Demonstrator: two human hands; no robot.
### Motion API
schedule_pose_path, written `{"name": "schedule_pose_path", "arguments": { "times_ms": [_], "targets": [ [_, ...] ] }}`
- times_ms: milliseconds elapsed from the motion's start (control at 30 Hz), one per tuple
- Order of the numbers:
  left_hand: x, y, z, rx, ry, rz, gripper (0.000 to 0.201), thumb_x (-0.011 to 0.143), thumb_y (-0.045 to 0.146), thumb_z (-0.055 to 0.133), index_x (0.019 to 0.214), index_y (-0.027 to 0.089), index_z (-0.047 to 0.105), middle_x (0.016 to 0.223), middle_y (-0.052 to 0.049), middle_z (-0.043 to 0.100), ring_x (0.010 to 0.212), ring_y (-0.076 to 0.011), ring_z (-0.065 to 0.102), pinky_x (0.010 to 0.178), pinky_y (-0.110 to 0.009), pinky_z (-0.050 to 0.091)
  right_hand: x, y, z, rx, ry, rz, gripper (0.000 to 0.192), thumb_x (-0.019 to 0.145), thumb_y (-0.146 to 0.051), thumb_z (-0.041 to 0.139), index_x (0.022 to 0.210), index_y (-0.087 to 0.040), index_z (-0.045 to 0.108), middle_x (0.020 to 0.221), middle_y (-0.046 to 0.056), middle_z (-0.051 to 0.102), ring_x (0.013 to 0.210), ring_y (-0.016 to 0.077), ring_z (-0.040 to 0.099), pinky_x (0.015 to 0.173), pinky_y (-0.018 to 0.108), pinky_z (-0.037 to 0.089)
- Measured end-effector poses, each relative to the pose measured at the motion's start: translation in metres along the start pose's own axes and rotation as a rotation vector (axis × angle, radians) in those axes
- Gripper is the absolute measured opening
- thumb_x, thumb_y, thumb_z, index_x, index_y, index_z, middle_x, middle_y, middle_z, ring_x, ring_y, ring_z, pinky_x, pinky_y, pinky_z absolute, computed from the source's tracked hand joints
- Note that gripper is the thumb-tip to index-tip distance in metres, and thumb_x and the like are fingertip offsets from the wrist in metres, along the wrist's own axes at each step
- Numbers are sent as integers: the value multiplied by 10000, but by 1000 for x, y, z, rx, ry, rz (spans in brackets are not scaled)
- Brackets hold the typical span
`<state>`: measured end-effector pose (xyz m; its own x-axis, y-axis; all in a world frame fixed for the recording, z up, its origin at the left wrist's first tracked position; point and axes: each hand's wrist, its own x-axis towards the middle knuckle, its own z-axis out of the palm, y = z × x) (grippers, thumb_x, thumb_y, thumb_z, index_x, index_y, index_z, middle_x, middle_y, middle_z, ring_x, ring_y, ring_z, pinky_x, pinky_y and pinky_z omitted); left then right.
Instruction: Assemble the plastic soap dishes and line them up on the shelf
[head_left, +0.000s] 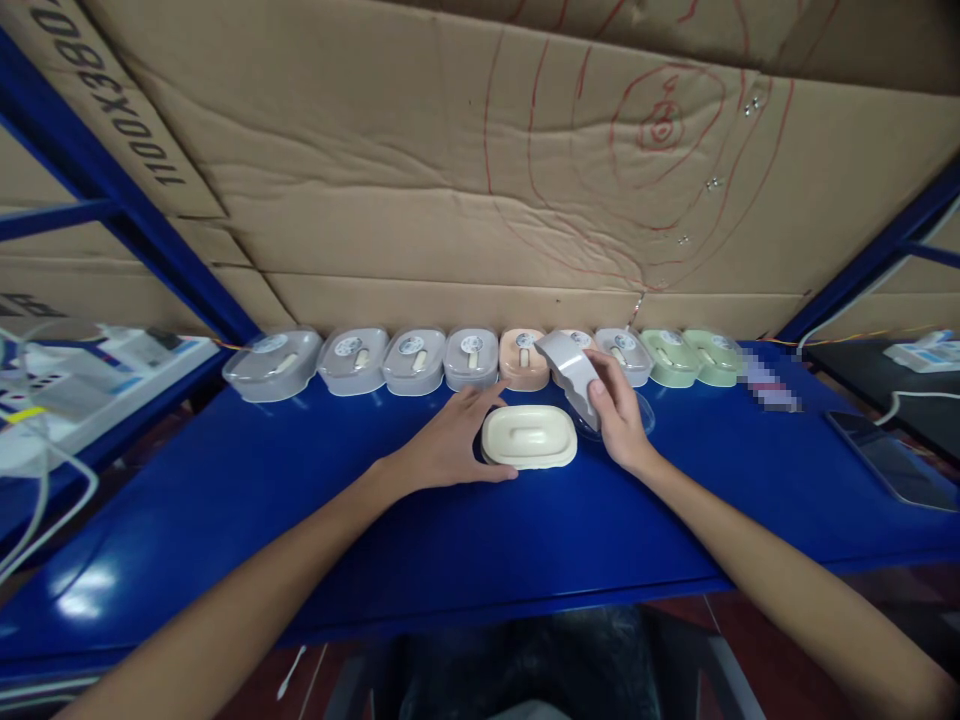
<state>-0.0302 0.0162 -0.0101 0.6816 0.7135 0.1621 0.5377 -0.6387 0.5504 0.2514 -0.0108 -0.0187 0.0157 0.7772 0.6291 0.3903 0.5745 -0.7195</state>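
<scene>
A cream-coloured oval piece with a raised bar along its middle lies on the blue table in front of me. My left hand is open around its left end, thumb at the near edge and fingers at the far side; whether they touch it I cannot tell. Raised and tilted in my right hand is a light grey plastic shell with a notched edge, gripped at its right side. Under that hand rests a clear plastic lid, partly hidden by it.
Along the cardboard back wall stands a row of several lidded boxes in grey, peach and green. A dark flat device lies at the right. White cables hang at the left beside the table.
</scene>
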Motion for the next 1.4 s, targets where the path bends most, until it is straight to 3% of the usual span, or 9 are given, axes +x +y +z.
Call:
{"name": "schedule_pose_path", "arguments": {
  "times_ms": [167,467,733,900,1100,1400],
  "targets": [
    [0,-2,1,2,-6,1,1268,738,601,918,1743,314,198,1521,-135,598,1457,-429,495,1226,-637,404,-5,0,1,-34,-101,-60,508,1092,-639,474,1424,-265,564,1419,147,675,1266,325,686,1065,540,587],
    [1,0,-1,-32,13,-13,1293,718,603,934,1739,334,188,1479,-134,634,1482,-456,490,1212,-659,407,-5,2,0,-95,-169,-141,475,1099,-598,490,1445,-280,557,1403,141,653,1250,333,676,1042,554,585],
    [2,-3,2,-37,33,13,1360,707,607,941,1751,317,119,1499,-144,624,1452,-447,530,1209,-657,422,-7,-2,2,-203,-244,-197,501,1090,-584,527,1474,-263,532,1410,160,631,1327,341,620,1109,578,548],
    [2,-7,3,-38,29,3,1409,701,658,932,1758,333,58,1631,-158,524,1558,-474,414,1254,-699,371,-7,1,3,-230,-285,-251,492,1071,-514,604,1492,-275,515,1434,151,620,1363,347,597,1143,591,526],
    [1,-6,4,-29,32,-22,1439,691,702,925,1761,309,46,1801,-174,262,1632,-487,294,1297,-704,326,-10,-4,6,-262,-355,-254,557,1047,-538,650,1514,-275,498,1454,155,603,1413,361,565,1173,616,512],
    [1,-7,6,-15,34,-20,1427,692,695,928,1757,284,72,1805,-195,246,1642,-491,276,1301,-704,318,-14,-6,9,-321,-438,-260,598,1035,-566,671,1524,-277,483,1489,170,567,1402,366,584,1151,613,539]
  ]
}}
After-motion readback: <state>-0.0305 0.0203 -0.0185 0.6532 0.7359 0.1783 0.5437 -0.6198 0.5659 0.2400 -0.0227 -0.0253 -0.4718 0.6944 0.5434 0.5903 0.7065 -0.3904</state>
